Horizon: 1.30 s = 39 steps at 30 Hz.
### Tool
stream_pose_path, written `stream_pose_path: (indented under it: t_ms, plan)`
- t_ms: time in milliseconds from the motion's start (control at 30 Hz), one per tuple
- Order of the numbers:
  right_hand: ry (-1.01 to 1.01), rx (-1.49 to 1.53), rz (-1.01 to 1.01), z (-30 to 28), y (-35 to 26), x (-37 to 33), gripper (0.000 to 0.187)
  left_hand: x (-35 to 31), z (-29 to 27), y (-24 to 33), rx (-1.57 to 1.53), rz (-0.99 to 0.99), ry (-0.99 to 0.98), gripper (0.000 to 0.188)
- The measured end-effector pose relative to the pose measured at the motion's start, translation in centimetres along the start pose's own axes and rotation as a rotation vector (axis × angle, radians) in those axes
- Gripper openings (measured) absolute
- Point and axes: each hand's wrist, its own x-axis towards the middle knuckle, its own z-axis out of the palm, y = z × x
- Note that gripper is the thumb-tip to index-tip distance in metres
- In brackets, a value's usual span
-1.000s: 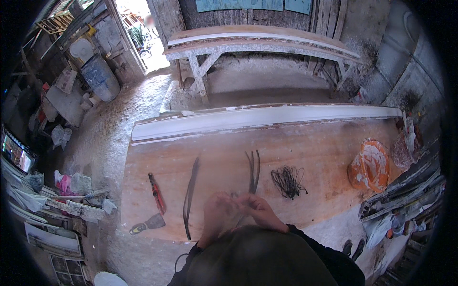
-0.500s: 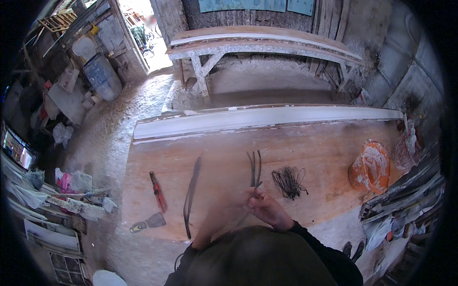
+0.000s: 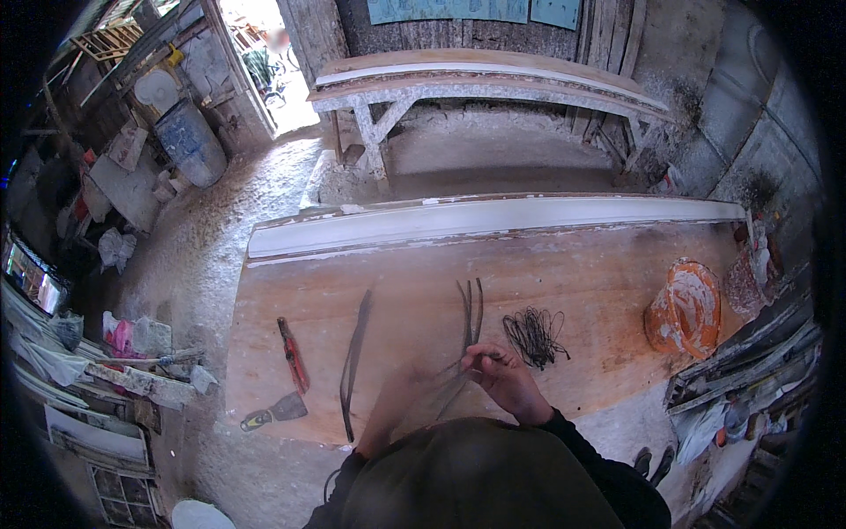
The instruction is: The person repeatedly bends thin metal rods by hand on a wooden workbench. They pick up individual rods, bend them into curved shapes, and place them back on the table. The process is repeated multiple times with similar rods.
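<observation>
My right hand (image 3: 507, 381) is over the near part of the wooden tabletop, thumb and fingers pinched on a thin dark strand that runs toward my left. Beside it, my left hand (image 3: 404, 392) is smeared by motion, so its fingers cannot be read. Dark narrow strips (image 3: 470, 313) lie on the board just beyond my right fingers, their lower part partly hidden by the hands. To the right is a loose bundle of black cord (image 3: 535, 338). A long dark strip (image 3: 354, 366) lies left of my left hand.
A red and black hand tool (image 3: 293, 355) and a putty knife (image 3: 275, 412) lie at the left of the tabletop (image 3: 599, 273). A white-coated long board (image 3: 493, 218) runs along its far edge. An orange, plaster-smeared bucket (image 3: 684, 309) stands at right; a bench (image 3: 493, 86) stands beyond.
My right hand has shifted slightly right and turned, its fingertips still together. The left hand stays blurred, a little nearer the right. The tools, cord and bucket have not moved.
</observation>
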Motion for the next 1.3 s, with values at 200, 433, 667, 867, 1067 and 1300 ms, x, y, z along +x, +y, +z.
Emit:
stream_pose_path:
  t_ms: [200,433,667,867,1067,1300]
  plan:
    - [-0.079,-0.301,-0.029,0.2,-0.2,-0.8,0.023,1.0,-0.5,-1.1,0.138,-0.029,0.136,0.012]
    - [0.132,-1.144,-0.151,0.9,-1.2,0.1,0.017,0.0,-0.7,-1.3,0.051,0.098,-0.061,0.012]
    - [0.357,-1.608,-0.393,-1.1,0.2,1.4,0.017,-1.8,1.7,2.6,0.189,-0.126,-0.280,0.013]
    - [0.134,-1.229,-0.333,-1.9,-0.6,0.8,0.009,-0.6,0.3,2.6,0.197,0.040,0.217,0.014]
    - [-0.166,-0.514,0.242,1.4,-1.0,-0.3,0.014,0.9,-0.8,-1.3,-0.219,0.138,0.300,0.009]
    - [-0.248,-0.497,0.239,-0.7,0.0,-0.5,0.013,0.7,-0.4,-2.0,-0.150,0.090,0.124,0.006]
